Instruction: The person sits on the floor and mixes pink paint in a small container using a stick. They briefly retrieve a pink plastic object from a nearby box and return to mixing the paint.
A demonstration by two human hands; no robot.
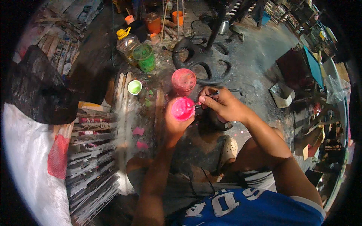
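My left hand is wrapped round a small cup of bright pink paint. The fingers of my right hand pinch a thin tool with a dark handle. Its slim shaft reaches to the right rim of the paint cup; its tip and exact kind are hard to make out. Just beyond the cup stands a larger pink-stained container. A small white cup with light green paint is farther left, apart from both hands.
A green-smeared bucket and a clear jug with a yellow cap stand at the far left. A black round metal base with a pole lies ahead. Stacked wooden strips fill the left; an open box stands right.
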